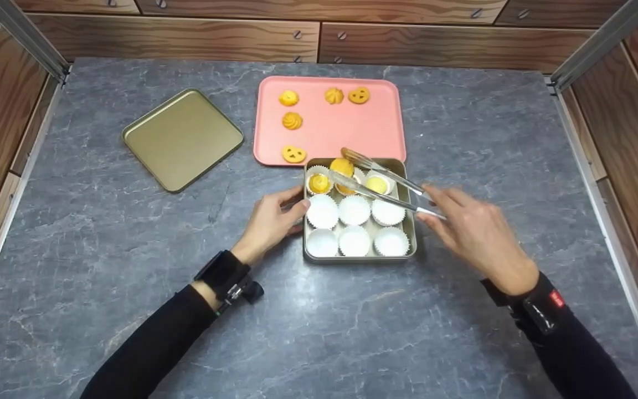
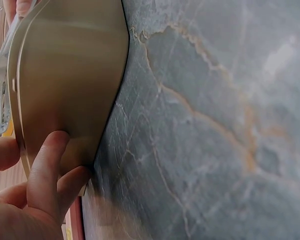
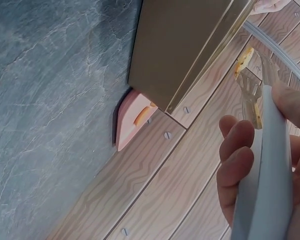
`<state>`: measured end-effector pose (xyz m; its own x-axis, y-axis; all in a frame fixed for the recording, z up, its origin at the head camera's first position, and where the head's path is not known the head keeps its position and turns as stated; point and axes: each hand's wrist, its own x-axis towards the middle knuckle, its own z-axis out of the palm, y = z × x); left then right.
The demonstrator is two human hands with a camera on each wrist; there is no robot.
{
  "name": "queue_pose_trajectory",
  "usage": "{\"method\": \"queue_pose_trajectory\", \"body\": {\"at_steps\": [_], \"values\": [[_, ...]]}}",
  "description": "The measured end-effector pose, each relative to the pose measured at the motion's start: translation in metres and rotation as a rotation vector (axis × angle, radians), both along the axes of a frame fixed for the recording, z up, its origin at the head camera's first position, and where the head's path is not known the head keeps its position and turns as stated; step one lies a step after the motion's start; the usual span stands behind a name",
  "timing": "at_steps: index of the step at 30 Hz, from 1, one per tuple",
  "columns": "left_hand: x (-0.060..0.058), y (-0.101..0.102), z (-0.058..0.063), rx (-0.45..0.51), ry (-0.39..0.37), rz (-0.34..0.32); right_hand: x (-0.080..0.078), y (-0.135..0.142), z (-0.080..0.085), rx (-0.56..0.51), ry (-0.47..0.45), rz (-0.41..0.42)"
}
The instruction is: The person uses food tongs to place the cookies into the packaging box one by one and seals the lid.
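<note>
Seemingly at the placing step of filling a gold tin (image 1: 360, 259), just right of center, with cookies (image 1: 292, 121) from a pink tray (image 1: 346, 130) at top center. Gripping metal tongs (image 1: 402, 203) with the right hand (image 1: 477, 227), right of center, and holding an orange cookie (image 1: 341, 166) between the tips, over the middle cup (image 1: 360, 176) of the tin's top row; too small to tell how firmly pinched. Pressing fingers of the left hand (image 1: 268, 221) against the tin's left wall, presumably for steadiness, without clasping. Probably calling next for a careful lowering and a slight parting of the tongs, clear of neighboring pieces. Apparently yet to be filled: two lower rows of paper cups (image 1: 354, 241). Lying apart at upper left, beside the tray: a gold lid (image 1: 183, 141).
</note>
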<state>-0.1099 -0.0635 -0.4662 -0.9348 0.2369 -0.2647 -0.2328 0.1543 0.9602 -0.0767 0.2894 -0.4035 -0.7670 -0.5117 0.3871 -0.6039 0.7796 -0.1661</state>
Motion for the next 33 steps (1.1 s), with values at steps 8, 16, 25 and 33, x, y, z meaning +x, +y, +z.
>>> {"method": "queue_pose_trajectory", "body": {"at_steps": [8, 16, 25, 33], "values": [[-0.0004, -0.0006, -0.0009, 0.003, -0.013, -0.003, -0.0016, 0.0025, -0.0029, 0.016, 0.003, 0.034], [-0.0002, -0.0012, -0.0010, -0.016, -0.010, -0.009, -0.0026, 0.0048, -0.0042, 0.030, -0.020, 0.066], [-0.0008, -0.0001, -0.0021, -0.017, 0.027, -0.008, -0.0039, 0.0036, -0.0049, 0.049, -0.051, 0.106], [-0.0001, -0.0001, -0.0007, -0.006, -0.003, -0.008, -0.0039, 0.0011, -0.0066, 0.071, -0.084, 0.141]]}}
